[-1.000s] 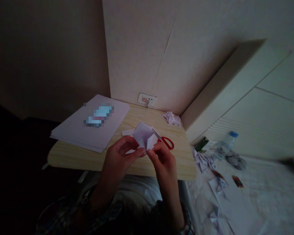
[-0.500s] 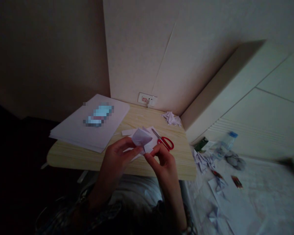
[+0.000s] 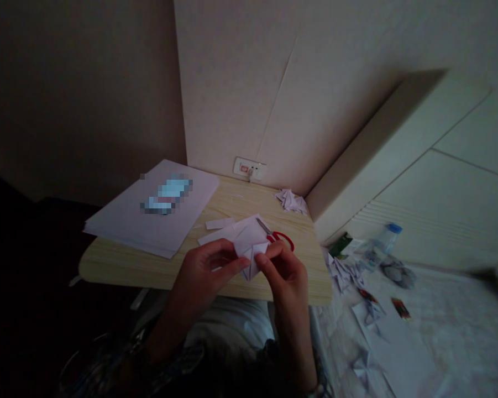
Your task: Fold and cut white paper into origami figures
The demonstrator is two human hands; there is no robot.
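A small folded white paper piece (image 3: 251, 251) is pinched between both hands above the front edge of a light wooden table (image 3: 120, 265). My left hand (image 3: 205, 273) grips its left side with thumb and fingers closed. My right hand (image 3: 284, 273) pinches its right side. Just behind the paper lie red-handled scissors (image 3: 279, 237) and loose paper strips (image 3: 219, 224) on the table.
A stack of white sheets (image 3: 153, 207) covers the table's left half. Folded paper pieces (image 3: 291, 200) sit at the back right corner near a wall socket (image 3: 249, 167). On the bed to the right lie more folded pieces (image 3: 344, 271), a plastic bottle (image 3: 387, 236) and paper.
The folded paper has been lowered and turned flatter between the hands, toward the table's front edge. Both hands have moved slightly down with it.
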